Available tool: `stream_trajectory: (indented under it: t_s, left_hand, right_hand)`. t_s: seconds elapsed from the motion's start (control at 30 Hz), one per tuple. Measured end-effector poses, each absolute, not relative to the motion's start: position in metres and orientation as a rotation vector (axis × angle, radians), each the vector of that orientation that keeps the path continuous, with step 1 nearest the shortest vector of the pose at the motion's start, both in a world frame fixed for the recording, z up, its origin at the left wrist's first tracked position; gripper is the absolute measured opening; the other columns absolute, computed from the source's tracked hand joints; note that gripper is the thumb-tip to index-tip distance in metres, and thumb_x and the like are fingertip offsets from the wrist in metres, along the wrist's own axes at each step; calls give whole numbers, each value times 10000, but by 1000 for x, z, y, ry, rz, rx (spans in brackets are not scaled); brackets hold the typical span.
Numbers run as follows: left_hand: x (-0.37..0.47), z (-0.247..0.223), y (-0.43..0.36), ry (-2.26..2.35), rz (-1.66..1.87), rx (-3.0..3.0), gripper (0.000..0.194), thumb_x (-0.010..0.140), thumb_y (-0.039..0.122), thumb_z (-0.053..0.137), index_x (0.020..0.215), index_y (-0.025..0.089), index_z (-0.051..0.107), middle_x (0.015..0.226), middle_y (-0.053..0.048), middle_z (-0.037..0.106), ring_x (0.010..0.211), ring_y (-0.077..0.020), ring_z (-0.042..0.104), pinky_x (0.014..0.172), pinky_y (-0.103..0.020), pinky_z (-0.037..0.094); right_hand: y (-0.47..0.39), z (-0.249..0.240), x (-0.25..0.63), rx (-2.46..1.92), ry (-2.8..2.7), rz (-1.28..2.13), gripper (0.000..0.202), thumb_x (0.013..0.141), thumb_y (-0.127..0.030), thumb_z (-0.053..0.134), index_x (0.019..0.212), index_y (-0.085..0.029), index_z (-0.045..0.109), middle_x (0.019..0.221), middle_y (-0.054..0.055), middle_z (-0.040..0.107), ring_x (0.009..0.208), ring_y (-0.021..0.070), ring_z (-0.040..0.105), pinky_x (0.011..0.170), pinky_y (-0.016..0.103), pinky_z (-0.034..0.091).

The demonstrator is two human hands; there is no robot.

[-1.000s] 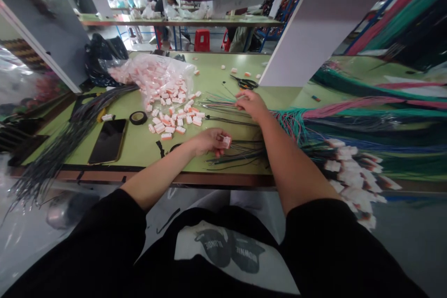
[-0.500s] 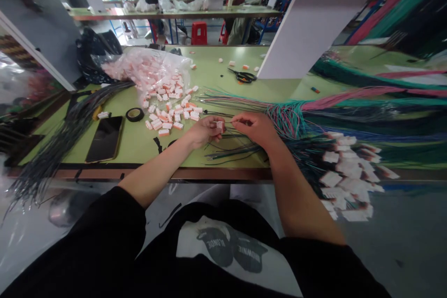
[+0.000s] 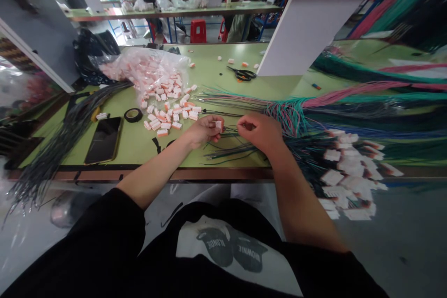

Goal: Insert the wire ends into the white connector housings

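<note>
Pinched in my left hand (image 3: pixel 206 131) is a small white-and-orange connector housing (image 3: pixel 219 125), held above the green table near its front edge. Thin dark wires (image 3: pixel 230 128) run from beside the housing toward my right hand (image 3: pixel 260 131). That hand is closed, thumb and forefinger together, a short gap to the right of the housing; what lies between its fingertips is too small to make out. Loose wire ends (image 3: pixel 226 151) fan out below both hands. Left of my hands lies a pile of similar connector housings (image 3: pixel 169 114), spilling from a clear plastic bag (image 3: pixel 146 63).
A phone (image 3: pixel 104 139), a black tape roll (image 3: pixel 133 115) and a grey wire bundle (image 3: pixel 73 123) lie left. Black scissors (image 3: pixel 241 73) lie beside a white post (image 3: pixel 291 23). Pink and green wire bundles (image 3: pixel 335 95) stretch right; wired connectors (image 3: pixel 349 172) overhang the front edge.
My right hand has drawn back slightly to the right, away from the connector housing. My left hand keeps its hold on the housing in nearly the same place.
</note>
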State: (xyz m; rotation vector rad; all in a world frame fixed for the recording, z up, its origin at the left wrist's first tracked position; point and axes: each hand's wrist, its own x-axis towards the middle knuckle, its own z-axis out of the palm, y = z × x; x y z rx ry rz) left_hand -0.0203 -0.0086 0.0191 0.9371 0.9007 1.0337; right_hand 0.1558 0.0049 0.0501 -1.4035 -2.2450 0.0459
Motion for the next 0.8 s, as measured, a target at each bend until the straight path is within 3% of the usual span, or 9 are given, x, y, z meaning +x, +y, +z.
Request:
stream_trajectory:
  t_s: [0.37,0.8]
  left_hand:
    - [-18,20,-11,922,1028,944,270,678,5,592,893,130,487,609,53,557,448,-49,514,443,-174,376]
    - [-19,16,-9,928,1020,1006,282,675,34,608,921,126,504,617,48,543,465,-58,524,459,-181,398]
  right_hand:
    - [-2,50,147,-1456,-2321,-112,241,754,-316,485,799,-246,712,667,18,649,632,149,522,521,260,223]
    - [-2,52,146,-1396,-2357,-174,239,728,-270,460,662,-203,679,626,21,628,606,139,503,552,260,263]
